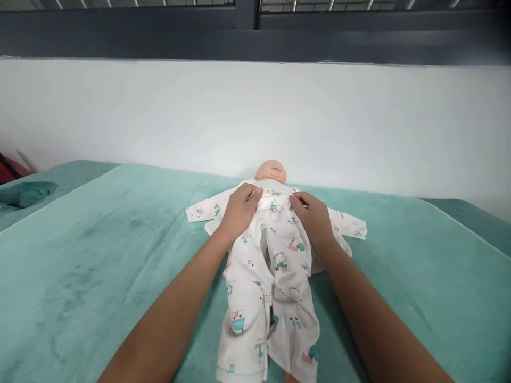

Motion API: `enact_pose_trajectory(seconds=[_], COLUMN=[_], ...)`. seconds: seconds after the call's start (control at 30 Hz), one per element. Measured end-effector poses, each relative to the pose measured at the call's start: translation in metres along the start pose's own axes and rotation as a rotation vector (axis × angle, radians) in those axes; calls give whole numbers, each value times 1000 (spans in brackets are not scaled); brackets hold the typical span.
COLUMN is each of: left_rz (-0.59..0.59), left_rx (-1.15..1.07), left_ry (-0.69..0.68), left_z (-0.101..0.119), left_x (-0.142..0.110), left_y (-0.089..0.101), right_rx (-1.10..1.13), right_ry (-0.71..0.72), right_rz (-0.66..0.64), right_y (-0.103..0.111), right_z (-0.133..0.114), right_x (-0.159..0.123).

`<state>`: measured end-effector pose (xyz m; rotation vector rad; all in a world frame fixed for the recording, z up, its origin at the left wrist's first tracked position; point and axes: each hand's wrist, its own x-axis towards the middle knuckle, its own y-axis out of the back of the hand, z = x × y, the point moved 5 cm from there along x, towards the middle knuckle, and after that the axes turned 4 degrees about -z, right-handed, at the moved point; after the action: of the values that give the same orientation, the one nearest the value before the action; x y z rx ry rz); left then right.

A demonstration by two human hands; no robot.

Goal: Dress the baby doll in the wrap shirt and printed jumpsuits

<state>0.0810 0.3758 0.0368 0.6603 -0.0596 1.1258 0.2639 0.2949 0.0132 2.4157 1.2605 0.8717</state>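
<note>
A baby doll [270, 171] lies on its back with its head toward the wall. It wears a white printed shirt [209, 208] whose sleeves spread out to both sides. Over its body and legs lie white baby pants [289, 255] with bear and boat prints. My left hand [241, 207] pinches the left end of the pants' waistband, and my right hand [313, 215] pinches the right end. The waistband is stretched between them across the doll's chest. A bit of the doll's leg [290, 378] shows below one pant leg at the bottom edge.
A green padded bed cover [99, 276] spreads under the doll, with seams near both sides. Behind it rises a white wall [159, 117] below a dark window frame [120, 34] with metal bars. Something red [11, 169] shows at the far left.
</note>
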Motion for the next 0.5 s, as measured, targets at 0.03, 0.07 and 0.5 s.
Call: enact_pose_trajectory(seconds=[0.03, 0.07, 0.5], left_rz=[-2, -6, -24], left_rx=[-21, -33, 87], left_ry=[59, 113, 259], left_z=[-3, -7, -36], left_x=[1, 2, -12], left_y=[1, 1, 15], right_rx=[41, 81, 1], right_ry=[-68, -121, -177], right_rz=[-23, -59, -434], right_y=[0, -1, 15], right_z=[6, 13, 36], right_x=[2, 4, -1])
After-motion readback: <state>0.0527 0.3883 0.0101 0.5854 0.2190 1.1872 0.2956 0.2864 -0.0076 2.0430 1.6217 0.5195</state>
